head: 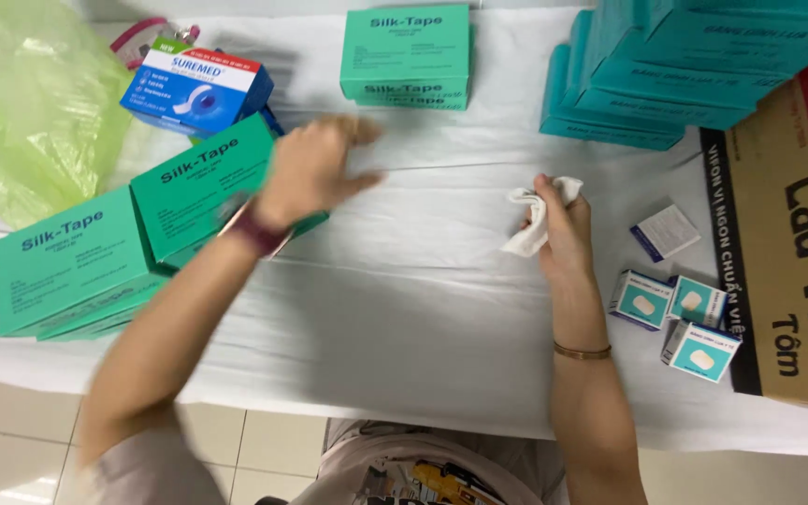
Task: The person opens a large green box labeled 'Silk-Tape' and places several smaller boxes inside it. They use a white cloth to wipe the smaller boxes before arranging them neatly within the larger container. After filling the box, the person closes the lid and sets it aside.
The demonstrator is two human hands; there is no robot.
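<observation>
My right hand (565, 232) is closed around a crumpled white cloth (532, 213) and rests on the white sheet (404, 309) near the middle of the table. My left hand (315, 166) is blurred with motion. It hovers with loosely curled fingers over the edge of a green box (200, 182) at the left and holds nothing that I can see. A second green box (65, 262) lies beside that one, nearer the table's left front corner. A third green box (408, 54) stands at the far edge.
A blue and white box (196, 86) and a green plastic bag (30, 103) lie at the far left. Stacked teal boxes (666, 70) fill the far right. A cardboard carton (797, 234) sits at right, with three small teal boxes (675, 323) and a small white packet (666, 231) beside it.
</observation>
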